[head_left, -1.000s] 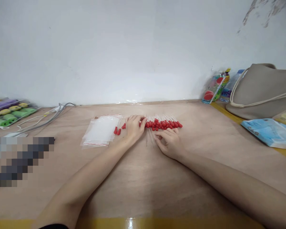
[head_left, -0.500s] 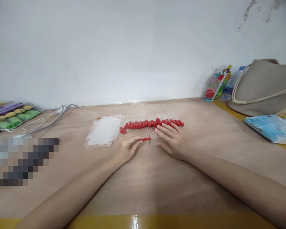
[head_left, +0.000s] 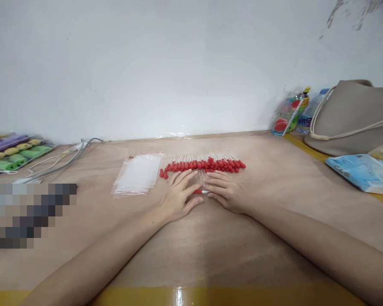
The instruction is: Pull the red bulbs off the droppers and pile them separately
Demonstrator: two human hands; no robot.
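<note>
Glass droppers with red rubber bulbs (head_left: 207, 164) lie in a row, their clear tubes pointing toward the wall. Several more clear tubes (head_left: 201, 175) show between my hands, below the row. One separate dropper (head_left: 198, 191) lies crosswise there, its red bulb partly covered by my left fingers. My left hand (head_left: 180, 196) rests on the table with thumb and fingers spread, touching that dropper. Opposite it, my right hand (head_left: 225, 191) lies with its fingers stretched over the tube end; how much it covers is hidden.
Clear zip bags (head_left: 135, 175) lie stacked left of the row. Farther left are cables (head_left: 73, 157), packs of coloured rolls (head_left: 19, 155) and a pixelated dark area. On the right stand drink bottles (head_left: 289, 112), a grey bag (head_left: 354, 119) and a blue packet (head_left: 364, 172).
My left hand has let go of the red bulb it pinched and spread its fingers. It moved slightly right and nearer me. The crosswise dropper sits a little lower, and my right hand moved slightly left.
</note>
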